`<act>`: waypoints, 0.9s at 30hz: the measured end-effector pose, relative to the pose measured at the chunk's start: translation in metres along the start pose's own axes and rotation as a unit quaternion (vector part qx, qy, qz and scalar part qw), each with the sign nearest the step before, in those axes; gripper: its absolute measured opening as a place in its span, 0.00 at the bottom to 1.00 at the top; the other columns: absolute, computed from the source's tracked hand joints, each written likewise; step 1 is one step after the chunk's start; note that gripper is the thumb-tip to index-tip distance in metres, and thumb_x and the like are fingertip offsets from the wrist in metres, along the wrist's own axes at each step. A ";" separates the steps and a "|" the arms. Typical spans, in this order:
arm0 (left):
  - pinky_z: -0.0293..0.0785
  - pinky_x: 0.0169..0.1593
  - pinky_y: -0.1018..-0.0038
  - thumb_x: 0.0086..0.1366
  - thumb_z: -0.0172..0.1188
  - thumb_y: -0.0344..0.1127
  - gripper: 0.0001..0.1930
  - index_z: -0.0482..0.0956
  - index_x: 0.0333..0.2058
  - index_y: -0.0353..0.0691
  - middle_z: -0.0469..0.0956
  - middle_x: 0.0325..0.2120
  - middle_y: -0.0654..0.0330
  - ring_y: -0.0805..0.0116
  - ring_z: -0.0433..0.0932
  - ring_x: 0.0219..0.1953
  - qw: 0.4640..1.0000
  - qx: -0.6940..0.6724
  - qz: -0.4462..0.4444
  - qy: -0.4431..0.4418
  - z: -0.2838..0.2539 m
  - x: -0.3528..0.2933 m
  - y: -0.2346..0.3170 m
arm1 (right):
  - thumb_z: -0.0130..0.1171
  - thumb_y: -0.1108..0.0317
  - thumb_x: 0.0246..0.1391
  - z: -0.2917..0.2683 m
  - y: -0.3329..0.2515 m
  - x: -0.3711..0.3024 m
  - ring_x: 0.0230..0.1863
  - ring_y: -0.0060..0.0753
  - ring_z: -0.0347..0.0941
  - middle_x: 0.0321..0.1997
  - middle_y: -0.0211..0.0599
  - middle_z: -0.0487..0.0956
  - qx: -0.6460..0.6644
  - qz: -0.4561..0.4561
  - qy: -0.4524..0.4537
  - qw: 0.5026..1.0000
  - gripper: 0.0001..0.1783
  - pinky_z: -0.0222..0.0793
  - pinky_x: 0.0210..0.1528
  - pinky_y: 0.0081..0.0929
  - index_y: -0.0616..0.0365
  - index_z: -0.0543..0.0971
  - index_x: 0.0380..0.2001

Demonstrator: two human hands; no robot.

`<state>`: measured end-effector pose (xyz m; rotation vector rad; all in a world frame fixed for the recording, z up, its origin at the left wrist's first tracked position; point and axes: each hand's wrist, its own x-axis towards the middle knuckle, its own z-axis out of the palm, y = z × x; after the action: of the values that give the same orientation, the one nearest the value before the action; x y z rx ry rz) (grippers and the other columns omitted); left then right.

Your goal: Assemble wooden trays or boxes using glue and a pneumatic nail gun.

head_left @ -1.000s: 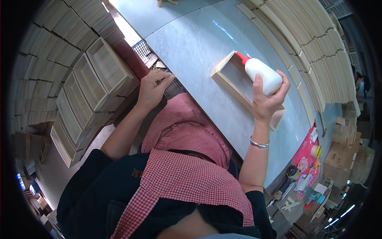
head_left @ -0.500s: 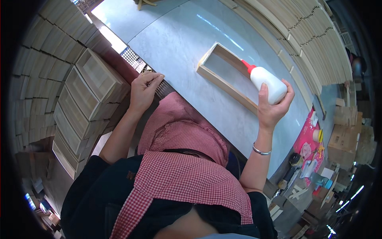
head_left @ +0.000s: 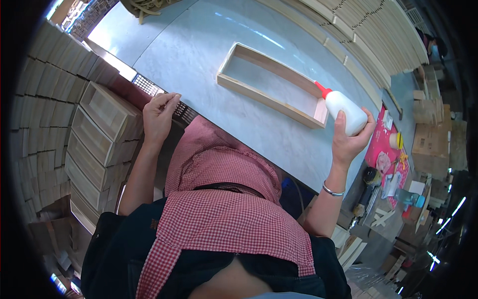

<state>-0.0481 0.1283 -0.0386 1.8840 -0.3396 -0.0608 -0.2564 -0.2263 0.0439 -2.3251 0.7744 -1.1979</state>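
In my right hand is a white squeeze bottle with a red pointed nozzle. The bottle lies tilted in my grip, nozzle to the upper left, at the right end of a long rectangular wooden frame. Whether the nozzle touches the wood I cannot tell. The frame rests on the pale grey tabletop, and its open middle shows the table. My left hand is apart from the frame, by the table's near left edge, fingers pinched together; what they hold, if anything, is hidden.
Stacked wooden boxes stand close on my left. Piled wooden strips line the table's far side. On the right lie a pink cloth, a yellow-lidded jar, a power tool and cardboard boxes.
The whole view has shifted. Against the wooden frame, the bottle in my right hand has moved right, from over its middle to its right end. My left hand stays pinched near the table edge.
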 end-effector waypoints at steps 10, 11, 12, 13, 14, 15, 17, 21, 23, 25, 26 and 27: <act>0.61 0.32 0.82 0.66 0.62 0.31 0.10 0.84 0.38 0.28 0.72 0.25 0.67 0.78 0.65 0.27 1.000 0.021 -0.009 -0.012 0.003 -0.002 -0.001 | 0.69 0.60 0.52 -0.027 0.023 -0.006 0.49 0.45 0.75 0.52 0.44 0.75 -0.055 0.002 0.038 0.998 0.29 0.76 0.47 0.38 0.57 0.69 0.54; 0.61 0.32 0.82 0.66 0.62 0.31 0.10 0.84 0.38 0.28 0.72 0.25 0.67 0.78 0.65 0.27 1.000 0.021 -0.009 -0.014 0.003 -0.002 -0.001 | 0.69 0.60 0.52 -0.028 0.023 -0.006 0.49 0.45 0.75 0.52 0.44 0.75 -0.057 0.003 0.039 0.998 0.29 0.76 0.47 0.38 0.57 0.69 0.54; 0.61 0.32 0.82 0.66 0.62 0.31 0.10 0.84 0.38 0.28 0.72 0.25 0.67 0.78 0.65 0.27 1.000 0.019 -0.007 -0.014 0.003 -0.001 -0.002 | 0.69 0.61 0.52 -0.030 0.024 -0.007 0.49 0.45 0.75 0.52 0.44 0.75 -0.060 0.004 0.038 0.997 0.30 0.76 0.47 0.37 0.57 0.69 0.54; 0.61 0.32 0.82 0.66 0.62 0.31 0.10 0.84 0.39 0.28 0.72 0.25 0.67 0.78 0.65 0.27 1.000 0.016 -0.006 -0.014 0.004 -0.001 -0.002 | 0.70 0.61 0.51 -0.031 0.025 -0.007 0.48 0.45 0.75 0.52 0.44 0.75 -0.062 0.005 0.038 0.997 0.30 0.76 0.47 0.37 0.57 0.69 0.54; 0.61 0.32 0.82 0.67 0.62 0.31 0.10 0.84 0.39 0.28 0.72 0.25 0.67 0.78 0.65 0.27 1.000 0.014 -0.005 -0.013 0.005 -0.001 -0.003 | 0.70 0.62 0.50 -0.033 0.025 -0.008 0.48 0.45 0.75 0.52 0.44 0.75 -0.065 0.006 0.037 0.997 0.30 0.76 0.47 0.37 0.57 0.69 0.54; 0.61 0.32 0.82 0.67 0.62 0.31 0.10 0.84 0.39 0.28 0.72 0.25 0.67 0.79 0.65 0.27 1.000 0.011 -0.004 -0.013 0.005 -0.001 -0.004 | 0.70 0.62 0.50 -0.035 0.026 -0.009 0.47 0.45 0.75 0.52 0.44 0.75 -0.068 0.007 0.037 0.997 0.31 0.76 0.47 0.37 0.57 0.68 0.54; 0.61 0.32 0.82 0.67 0.62 0.31 0.10 0.84 0.39 0.28 0.72 0.25 0.67 0.78 0.65 0.27 1.000 0.012 -0.004 -0.014 0.005 -0.001 -0.004 | 0.70 0.62 0.49 -0.039 0.027 -0.012 0.47 0.45 0.75 0.52 0.44 0.75 -0.068 0.006 0.035 0.997 0.31 0.76 0.47 0.38 0.57 0.68 0.53; 0.61 0.32 0.82 0.67 0.62 0.31 0.10 0.84 0.39 0.27 0.72 0.25 0.67 0.78 0.65 0.27 1.000 0.013 -0.004 -0.014 0.005 -0.001 -0.004 | 0.70 0.62 0.48 -0.051 0.025 -0.023 0.48 0.44 0.74 0.52 0.45 0.75 -0.066 -0.003 0.029 0.997 0.31 0.75 0.46 0.38 0.58 0.69 0.53; 0.61 0.32 0.82 0.67 0.62 0.31 0.10 0.84 0.39 0.27 0.72 0.25 0.67 0.78 0.65 0.27 1.000 0.015 -0.010 -0.014 0.005 -0.001 -0.003 | 0.70 0.62 0.48 -0.060 0.019 -0.030 0.48 0.44 0.74 0.52 0.45 0.75 -0.071 0.015 0.018 0.997 0.32 0.74 0.47 0.38 0.58 0.69 0.53; 0.61 0.32 0.82 0.67 0.62 0.31 0.10 0.84 0.39 0.27 0.72 0.25 0.67 0.78 0.65 0.27 1.000 0.016 -0.015 -0.014 0.005 0.001 -0.002 | 0.70 0.63 0.47 -0.068 0.014 -0.036 0.47 0.44 0.74 0.52 0.45 0.75 -0.076 0.032 0.008 0.997 0.32 0.74 0.47 0.38 0.59 0.69 0.54; 0.61 0.32 0.82 0.67 0.62 0.31 0.10 0.84 0.39 0.27 0.72 0.25 0.67 0.78 0.65 0.27 1.000 0.015 -0.017 -0.015 0.006 0.000 -0.001 | 0.70 0.63 0.47 -0.072 0.011 -0.039 0.47 0.44 0.74 0.52 0.45 0.75 -0.078 0.032 0.007 0.996 0.32 0.74 0.47 0.38 0.59 0.69 0.54; 0.62 0.32 0.82 0.66 0.63 0.31 0.10 0.84 0.38 0.28 0.73 0.25 0.67 0.78 0.66 0.27 1.000 0.017 -0.019 -0.013 0.006 0.000 -0.001 | 0.70 0.63 0.47 -0.076 0.009 -0.043 0.47 0.44 0.73 0.52 0.44 0.75 -0.077 0.032 0.000 0.997 0.32 0.73 0.48 0.38 0.59 0.69 0.54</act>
<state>-0.0489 0.1232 -0.0410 1.9244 -0.3258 -0.1059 -0.3427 -0.2136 0.0549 -2.4018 0.9639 -1.1490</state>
